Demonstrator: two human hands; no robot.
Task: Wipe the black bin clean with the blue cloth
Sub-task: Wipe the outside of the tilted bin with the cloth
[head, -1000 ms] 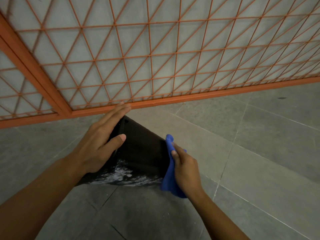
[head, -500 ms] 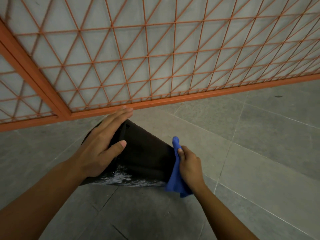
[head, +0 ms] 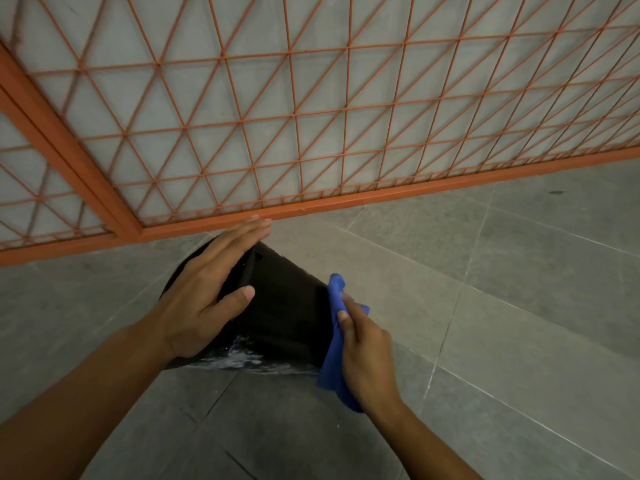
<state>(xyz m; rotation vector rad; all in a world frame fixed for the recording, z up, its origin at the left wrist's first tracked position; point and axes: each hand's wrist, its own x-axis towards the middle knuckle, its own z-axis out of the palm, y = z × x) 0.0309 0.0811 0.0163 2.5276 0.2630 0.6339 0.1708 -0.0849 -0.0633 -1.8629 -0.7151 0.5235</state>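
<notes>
Down on the grey tiled floor (head: 502, 306), close to the foot of an orange wire fence (head: 311, 133), a black bin (head: 284, 306) lies tipped over on its side, its length running away toward the fence. Both of a person's bare hands are on it.

The left hand (head: 204, 299) lies flat on the upper left side of the bin. Its grip is open: the fingers (head: 242, 233) are straight and held together, reaching forward over the far edge toward the orange bottom rail, while the thumb (head: 235, 299) spreads out to the right and presses on the dark surface. Nothing is held in this hand; it only rests on the bin.

The right hand (head: 367, 348) is against the bin's right side with a blue cloth (head: 332, 368). Its grip is closed around the cloth: the fingers curl over the bunched fabric and the thumb pinches it from the near side. The cloth sits between the hand and the bin wall, touching the wall along its right edge. A twisted end of the cloth sticks up above the fingertips, and a loose fold hangs down below the wrist toward the floor.

Along the near lower edge of the bin, pale wet streaks or foam (head: 242, 358) glisten against the black.
</notes>
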